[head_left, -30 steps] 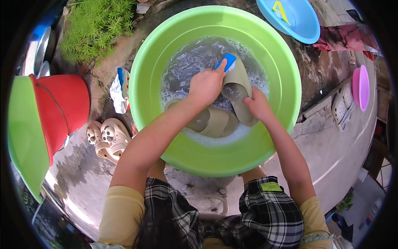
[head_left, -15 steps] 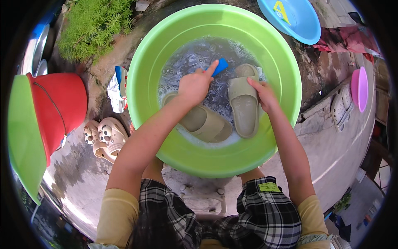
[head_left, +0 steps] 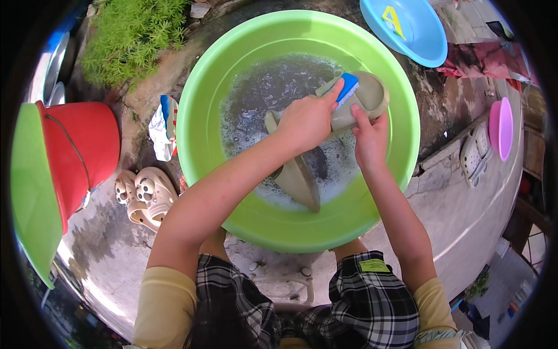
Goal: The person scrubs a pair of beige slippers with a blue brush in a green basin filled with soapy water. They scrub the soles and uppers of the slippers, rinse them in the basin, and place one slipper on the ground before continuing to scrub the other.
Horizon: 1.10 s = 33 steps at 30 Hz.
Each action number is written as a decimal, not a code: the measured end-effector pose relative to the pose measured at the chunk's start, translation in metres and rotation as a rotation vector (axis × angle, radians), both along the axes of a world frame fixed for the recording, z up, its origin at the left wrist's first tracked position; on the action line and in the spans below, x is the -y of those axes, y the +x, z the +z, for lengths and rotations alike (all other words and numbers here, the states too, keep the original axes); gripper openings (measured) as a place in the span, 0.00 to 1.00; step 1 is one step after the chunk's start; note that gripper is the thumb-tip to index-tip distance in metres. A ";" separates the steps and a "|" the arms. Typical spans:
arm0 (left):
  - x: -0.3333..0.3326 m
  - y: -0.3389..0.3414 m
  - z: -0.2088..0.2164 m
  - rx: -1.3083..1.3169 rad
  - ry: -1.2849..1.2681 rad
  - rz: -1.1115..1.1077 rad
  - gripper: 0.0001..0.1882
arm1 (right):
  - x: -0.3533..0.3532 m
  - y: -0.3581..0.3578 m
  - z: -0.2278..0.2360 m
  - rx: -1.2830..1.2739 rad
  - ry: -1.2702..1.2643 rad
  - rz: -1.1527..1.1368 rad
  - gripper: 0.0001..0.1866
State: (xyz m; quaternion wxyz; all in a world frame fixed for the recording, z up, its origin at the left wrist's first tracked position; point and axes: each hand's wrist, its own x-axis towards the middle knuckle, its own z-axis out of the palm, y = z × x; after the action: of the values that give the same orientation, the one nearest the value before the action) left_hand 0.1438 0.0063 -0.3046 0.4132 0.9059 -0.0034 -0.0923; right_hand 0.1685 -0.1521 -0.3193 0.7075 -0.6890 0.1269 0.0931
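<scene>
A big green basin (head_left: pixel 383 192) of soapy water stands in front of me. My left hand (head_left: pixel 305 119) grips a blue scrub brush (head_left: pixel 347 87) and presses it on an olive slipper (head_left: pixel 363 102). My right hand (head_left: pixel 370 136) holds that slipper by its near edge, lifted above the water at the basin's far right. A second olive slipper (head_left: pixel 299 177) lies half sunk in the foam below my left forearm.
A red bucket (head_left: pixel 81 151) and a green lid (head_left: pixel 26 192) sit at the left. Beige clogs (head_left: pixel 142 195) lie beside the basin, with a crumpled packet (head_left: pixel 163 125). A blue basin (head_left: pixel 407 29), a pink bowl (head_left: pixel 501 128) and white sandals (head_left: pixel 474 154) are at the right.
Both hands moved up and to the right. The right hand lifted one slipper out of the water toward the far rim, and the brush now rests on it.
</scene>
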 end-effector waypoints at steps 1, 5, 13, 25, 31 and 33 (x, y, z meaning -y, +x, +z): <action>0.006 -0.005 -0.001 -0.005 -0.031 0.018 0.29 | 0.002 -0.004 -0.003 -0.008 -0.087 0.022 0.21; 0.050 -0.030 0.020 -0.118 -0.140 -0.063 0.33 | 0.010 0.004 -0.017 0.057 -0.032 -0.089 0.21; 0.046 -0.007 0.033 -0.179 0.020 -0.034 0.35 | 0.000 -0.002 0.000 0.063 0.017 -0.108 0.28; 0.042 -0.014 0.015 -0.135 0.082 -0.100 0.37 | 0.012 -0.004 -0.012 0.061 -0.130 -0.105 0.26; 0.052 -0.036 0.033 -0.295 -0.044 -0.122 0.36 | 0.014 0.003 -0.009 0.053 0.067 -0.168 0.27; 0.046 -0.032 0.014 -0.174 0.004 -0.044 0.35 | 0.014 -0.003 -0.007 0.007 0.006 -0.083 0.28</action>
State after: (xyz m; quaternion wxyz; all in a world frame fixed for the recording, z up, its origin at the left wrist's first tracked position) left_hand 0.1122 -0.0394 -0.2907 0.4080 0.8950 0.0127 -0.1797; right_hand 0.1655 -0.1661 -0.3263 0.7134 -0.6812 0.1525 0.0614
